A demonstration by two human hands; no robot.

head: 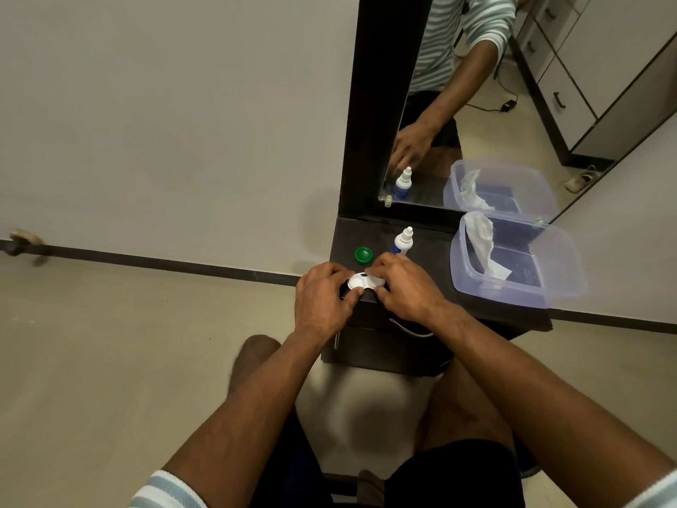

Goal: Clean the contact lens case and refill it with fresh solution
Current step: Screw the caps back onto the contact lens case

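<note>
- Dark wood makes up the small dresser top (432,298), which sits below a mirror (476,104) in a dark frame, against a pale wall.
- A green cap (363,254) lies on the dresser top just behind the hands, apart from the case.
- A solution bottle (403,243), white with a blue label and a white nozzle tip, stands upright beside the green cap and just behind the right hand; the hand covers its base.
- A clear plastic tub (549,287) stands on the right part of the dresser top, lid off. Inside it a crumpled white tissue (483,243) leans against the near-left wall.
- The white contact lens case (362,281) rests at the front edge of the dresser top, between both hands. Its left well shows white; the right end is hidden under fingers.
- The left hand (322,298) has curled fingers, with fingertips and thumb pinching the left end of the case.
- The right hand (403,284) has curled fingers closed over the right end of the case.
- The mirror reflects the bottle, the tub and a striped sleeve.
</note>
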